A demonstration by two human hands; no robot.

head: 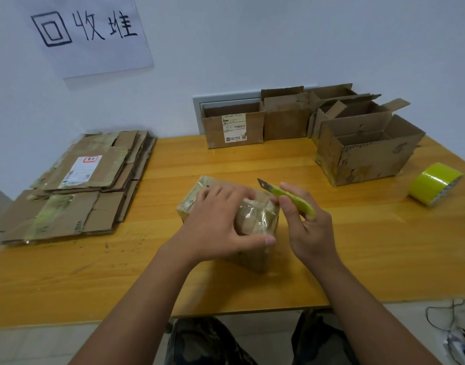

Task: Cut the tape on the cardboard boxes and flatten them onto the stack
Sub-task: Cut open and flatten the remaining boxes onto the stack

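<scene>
A small cardboard box (256, 219) wrapped in shiny clear tape stands at the middle of the wooden table (357, 246). My left hand (218, 225) lies over its top and grips it, thumb on the near side. My right hand (309, 227) holds a yellow-green utility knife (292, 197) just right of the box, its blade out and pointing up and to the left, above the box's top right edge. A stack of flattened boxes (76, 188) lies at the table's left end.
Several open cardboard boxes (365, 151) stand along the back right, one (232, 126) with a white label against the wall. A roll of yellow-green tape (434, 184) sits at the right edge. A handwritten paper sign (89, 32) hangs on the wall. Cables (447, 320) lie on the floor.
</scene>
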